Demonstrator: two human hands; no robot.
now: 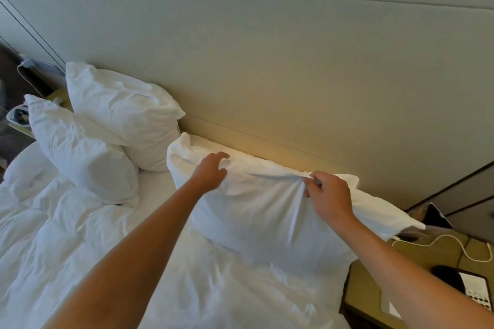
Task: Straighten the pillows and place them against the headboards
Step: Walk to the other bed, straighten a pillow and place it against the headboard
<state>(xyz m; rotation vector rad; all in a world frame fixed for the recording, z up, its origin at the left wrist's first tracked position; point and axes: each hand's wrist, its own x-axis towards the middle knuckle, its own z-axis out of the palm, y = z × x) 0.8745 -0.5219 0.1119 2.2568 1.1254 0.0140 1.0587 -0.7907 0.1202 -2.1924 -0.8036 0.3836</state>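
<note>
Both hands, left hand (211,171) and right hand (330,195), grip the pillow (256,211) (white).

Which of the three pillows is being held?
The right-hand pillow, beside the nightstand; both hands grip its top edge. The two left ones lie untouched.

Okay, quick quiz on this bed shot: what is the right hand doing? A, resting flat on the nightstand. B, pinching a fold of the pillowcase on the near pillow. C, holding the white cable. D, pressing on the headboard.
B: the right hand pinches bunched pillowcase fabric at the top edge of the near pillow, with creases radiating from the fingers.
</note>
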